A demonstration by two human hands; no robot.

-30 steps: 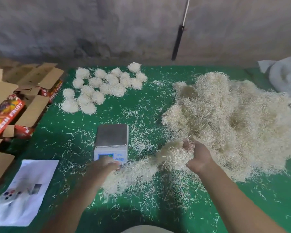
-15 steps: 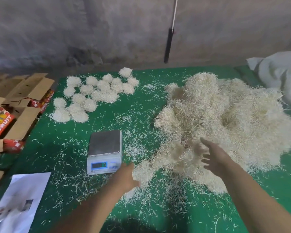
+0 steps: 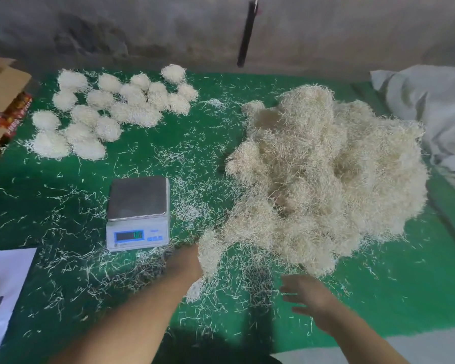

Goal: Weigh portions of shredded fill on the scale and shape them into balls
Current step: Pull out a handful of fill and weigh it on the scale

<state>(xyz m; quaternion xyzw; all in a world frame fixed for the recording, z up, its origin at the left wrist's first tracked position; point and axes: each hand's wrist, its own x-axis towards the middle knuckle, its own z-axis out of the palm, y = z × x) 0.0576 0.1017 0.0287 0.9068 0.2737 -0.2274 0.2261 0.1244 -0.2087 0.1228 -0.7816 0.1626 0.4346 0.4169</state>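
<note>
Head view, left to right: at your far left a white sheet of paper (image 3: 3,298) lies on the green bench (image 3: 63,185), cut off by the frame edge, its small print too blurred to read. Above it, cardboard boxes (image 3: 3,88) with red printing are only partly in view. Finished balls (image 3: 111,109) of shredded fill sit clustered at the far left of the bench, several touching, so you cannot count them surely. The scale (image 3: 138,212) stands nearer you with its steel platform bare; its display is lit, but the digits are too small to make out. Loose strands lie scattered all around it. Your left hand (image 3: 185,266) presses against a clump of fill (image 3: 208,250) at the near edge of the big pile (image 3: 326,174); its fingers are buried in the strands, so you cannot tell whether they grip. Your right hand (image 3: 309,298) hovers apart from the pile, fingers spread and holding nothing, blurred by motion. At far right a pale cloth (image 3: 431,109) runs out of frame.
</note>
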